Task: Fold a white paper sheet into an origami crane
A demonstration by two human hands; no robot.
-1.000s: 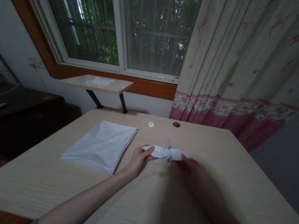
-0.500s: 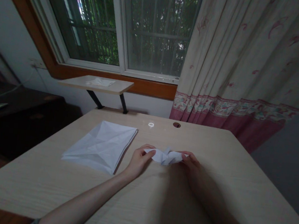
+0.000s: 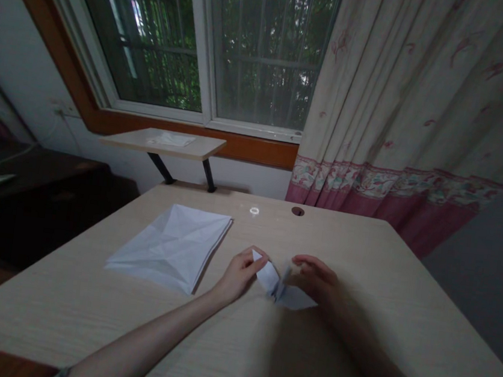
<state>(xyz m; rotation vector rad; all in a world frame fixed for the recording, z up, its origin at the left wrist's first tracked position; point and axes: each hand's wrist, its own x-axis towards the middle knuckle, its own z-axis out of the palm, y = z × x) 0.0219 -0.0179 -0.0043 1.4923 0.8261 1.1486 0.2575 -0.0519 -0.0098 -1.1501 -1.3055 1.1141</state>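
A small piece of white origami paper (image 3: 269,279), folded with two wing-like flaps and a narrow upright part between them, is above the desk in front of me. My left hand (image 3: 242,272) pinches the tip of its left flap between thumb and fingers. Just right of it is my right hand (image 3: 318,279), its fingers curved and apart and not gripping the paper. The right flap hangs low, below that hand's fingers. To the left of my left hand, a stack of creased white paper sheets (image 3: 174,246) lies flat on the desk.
The pale wooden desk (image 3: 216,342) has a round cable hole (image 3: 298,211) near its back edge. A small raised shelf (image 3: 211,145) at the back left bears white paper (image 3: 172,139). Behind are a window (image 3: 261,62) and a patterned curtain (image 3: 392,108).
My right hand has let go of the right flap and its fingers have opened. That flap has dropped and the origami paper now tilts down to the right, still held by my left hand.
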